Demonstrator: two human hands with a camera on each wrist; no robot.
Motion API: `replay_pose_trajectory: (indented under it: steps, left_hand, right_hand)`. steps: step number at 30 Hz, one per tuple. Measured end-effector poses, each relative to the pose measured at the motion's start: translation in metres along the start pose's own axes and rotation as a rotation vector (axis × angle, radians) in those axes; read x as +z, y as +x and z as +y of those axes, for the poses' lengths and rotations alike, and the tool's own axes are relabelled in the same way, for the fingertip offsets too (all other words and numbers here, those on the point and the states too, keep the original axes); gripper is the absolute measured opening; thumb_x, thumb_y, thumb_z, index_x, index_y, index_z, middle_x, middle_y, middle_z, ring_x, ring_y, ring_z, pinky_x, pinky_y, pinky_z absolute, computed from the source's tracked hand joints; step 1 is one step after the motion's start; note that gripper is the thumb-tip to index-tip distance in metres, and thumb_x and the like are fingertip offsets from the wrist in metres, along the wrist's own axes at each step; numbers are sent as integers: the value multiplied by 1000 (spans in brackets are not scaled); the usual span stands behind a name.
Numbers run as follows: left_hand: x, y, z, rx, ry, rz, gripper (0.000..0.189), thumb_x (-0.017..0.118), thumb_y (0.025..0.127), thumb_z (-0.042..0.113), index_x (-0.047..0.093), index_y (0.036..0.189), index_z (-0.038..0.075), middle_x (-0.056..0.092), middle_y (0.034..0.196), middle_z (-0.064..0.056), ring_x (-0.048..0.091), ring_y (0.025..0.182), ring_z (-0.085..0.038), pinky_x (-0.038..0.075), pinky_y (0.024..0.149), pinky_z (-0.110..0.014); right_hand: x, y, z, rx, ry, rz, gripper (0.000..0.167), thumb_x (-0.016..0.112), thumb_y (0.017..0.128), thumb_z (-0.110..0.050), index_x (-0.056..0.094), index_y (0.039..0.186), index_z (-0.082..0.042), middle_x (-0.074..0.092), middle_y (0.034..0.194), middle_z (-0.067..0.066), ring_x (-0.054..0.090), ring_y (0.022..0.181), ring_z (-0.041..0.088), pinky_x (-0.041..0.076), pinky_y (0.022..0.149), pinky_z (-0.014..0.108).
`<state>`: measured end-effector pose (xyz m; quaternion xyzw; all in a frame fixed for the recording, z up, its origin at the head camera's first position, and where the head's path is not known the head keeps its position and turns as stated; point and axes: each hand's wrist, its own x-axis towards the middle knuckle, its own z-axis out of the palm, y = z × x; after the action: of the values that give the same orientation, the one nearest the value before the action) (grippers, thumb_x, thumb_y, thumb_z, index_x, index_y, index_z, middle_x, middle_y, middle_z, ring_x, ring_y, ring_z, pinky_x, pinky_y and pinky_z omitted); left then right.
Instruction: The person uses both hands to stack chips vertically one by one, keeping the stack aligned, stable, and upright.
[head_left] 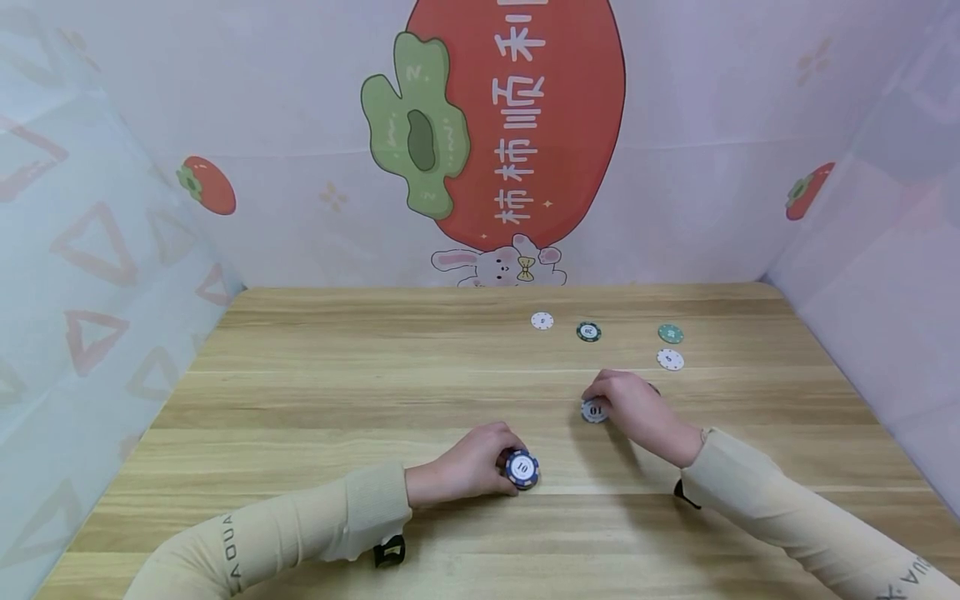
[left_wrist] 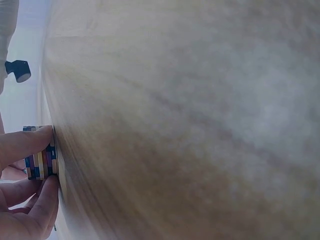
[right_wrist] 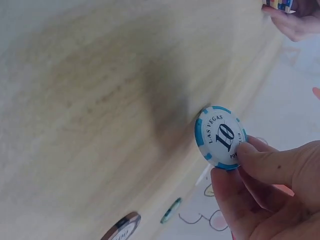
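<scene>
My left hand (head_left: 468, 465) grips a short stack of poker chips (head_left: 522, 468) between thumb and fingers, low at the tabletop. The top chip is dark blue and marked 10. From the side, in the left wrist view, the stack (left_wrist: 40, 162) shows bands of blue, cream, orange and purple. Farther right, my right hand (head_left: 637, 408) pinches a single white poker chip (right_wrist: 222, 137) with light-blue edge marks and a 10. It is tilted up, its lower edge close to the wood; whether it touches cannot be told.
Toward the back of the wooden table (head_left: 337, 375) lie a white chip (head_left: 542, 321), a dark green chip (head_left: 588, 332), a green chip (head_left: 671, 333) and another white chip (head_left: 670, 359). A dark chip (right_wrist: 122, 229) is partly hidden behind my right hand. Printed cloth walls (head_left: 300, 225) enclose the table.
</scene>
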<state>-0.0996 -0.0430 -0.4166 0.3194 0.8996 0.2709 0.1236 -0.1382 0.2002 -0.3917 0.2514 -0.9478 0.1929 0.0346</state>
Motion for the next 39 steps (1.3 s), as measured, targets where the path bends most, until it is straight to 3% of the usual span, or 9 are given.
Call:
replay_pose_trajectory:
  steps: [8,17,27,32,39]
  left_hand:
    - [0,-1,0,1,-6,1,39,82,65,16,65,99,8,55,90,5,50,81,-4,42,72,-15]
    - [-1,-2,1,-15,-15,-10,39,82,65,15,65,99,8,55,90,5,50,81,-3,42,71,-16]
    - [-4,-1,3,-41,-30,-34,37,81,66,15,65,98,9,55,90,6,49,80,-3,43,71,-16]
    - [-3,-1,2,-27,-22,-27,37,81,65,15,65,98,8,55,89,6,49,80,-3,42,71,-16]
    - [-4,-1,2,-35,-27,-32,37,81,66,15,65,99,8,55,90,5,49,80,-3,42,71,-16]
  right_hand:
    - [-1,0,-4,114,117,-75,15,64,77,6,71,86,-4,67,86,7,63,81,18,52,68,30]
    - [-1,2,-7,212,294,-171,13,63,80,1,70,91,-3,67,88,7,58,74,13,49,63,26]
    - [4,1,-15,246,493,-222,13,63,81,-1,68,93,0,63,78,5,58,65,12,51,57,25]
    - [4,0,-22,284,632,-276,16,62,80,2,66,96,4,62,78,6,59,65,13,53,60,30]
    - [5,0,-31,327,717,-320,18,62,81,2,64,98,7,62,80,8,60,66,15,54,63,33]
